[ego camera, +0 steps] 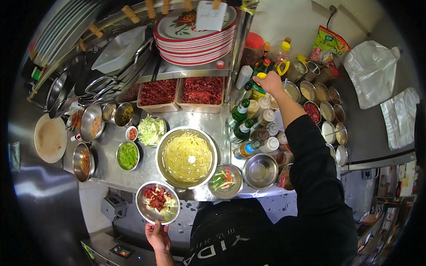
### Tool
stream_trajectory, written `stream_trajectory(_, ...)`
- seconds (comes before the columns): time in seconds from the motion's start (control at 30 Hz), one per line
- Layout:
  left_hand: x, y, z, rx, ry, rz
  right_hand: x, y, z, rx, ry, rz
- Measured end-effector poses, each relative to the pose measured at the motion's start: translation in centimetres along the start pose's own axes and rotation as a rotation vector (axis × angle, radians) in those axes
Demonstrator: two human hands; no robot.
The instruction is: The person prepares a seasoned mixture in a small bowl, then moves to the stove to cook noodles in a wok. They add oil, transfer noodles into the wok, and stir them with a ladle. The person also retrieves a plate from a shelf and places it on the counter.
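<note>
My left hand [157,235] grips the near rim of a small stainless steel bowl [170,216], thumb on the edge, out in front of the counter. In that bowl lie a dark red paste [159,201], cut red pieces and pale slices that look like garlic. My right arm reaches far across the counter. At its end, my right hand [271,82] is closed around the upper part of a green bottle with a yellow cap [257,89], which stands among other bottles; the fingers partly hide it. A large steel bowl of yellow shreds in water [188,159] is between the hands.
Cut peppers [223,181], an empty-looking steel bowl [260,170], green celery-like pieces [127,155] and shredded cabbage [151,129] line the counter. Green glass bottles [240,111] and squeeze bottles crowd the right. Tubs of dried chilies [203,89] sit below stacked plates [196,50]. Seasoning cups [312,111] stand beyond.
</note>
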State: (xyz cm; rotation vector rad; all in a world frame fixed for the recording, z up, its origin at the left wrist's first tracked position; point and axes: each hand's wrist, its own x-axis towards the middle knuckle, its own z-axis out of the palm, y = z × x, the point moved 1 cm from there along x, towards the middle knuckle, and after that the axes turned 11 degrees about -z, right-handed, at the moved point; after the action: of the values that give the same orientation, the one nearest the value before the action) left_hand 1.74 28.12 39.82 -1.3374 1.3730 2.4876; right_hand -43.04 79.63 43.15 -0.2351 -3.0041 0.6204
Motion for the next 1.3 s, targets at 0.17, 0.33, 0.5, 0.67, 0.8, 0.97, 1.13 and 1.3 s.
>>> stream_trajectory(0.17, -2.8, -3.5, 4.2, -0.040, 0.009, 0.009, 0.3, -0.4, -1.8, -0.064, -0.095, -0.079)
stream_trajectory(0.33, -4.8, -5.9, 8.1, -0.059, 0.004, 0.010, 1.5, -0.6, -2.9, -0.072, -0.303, -0.094)
stream_trajectory(0.5, -5.7, -6.8, 10.2, -0.060, 0.003, 0.033, 1.5, -0.5, -3.3, -0.057, -0.352, -0.138)
stream_trajectory(0.67, -5.3, -7.4, 10.8, -0.055, 0.025, 0.031, 1.2, -0.3, -3.6, -0.007, -0.383, -0.114)
stream_trajectory(0.8, -5.1, -7.8, 11.0, -0.039, -0.006, 0.034, 1.8, 0.1, -3.4, 0.042, -0.383, -0.130)
stream_trajectory(0.97, -4.9, -8.2, 10.9, -0.063, -0.023, 0.047, 1.1, 0.3, -1.6, -0.110, -0.136, -0.331)
stream_trajectory(1.13, -4.0, -9.8, 9.8, -0.092, -0.032, 0.062, -4.6, 1.8, 0.6, -0.232, -0.029, -0.605)
stream_trajectory(1.3, -3.3, -10.6, 9.1, -0.043, -0.097, 0.065, -6.5, 6.3, 0.2, 0.158, -0.011, -0.854)
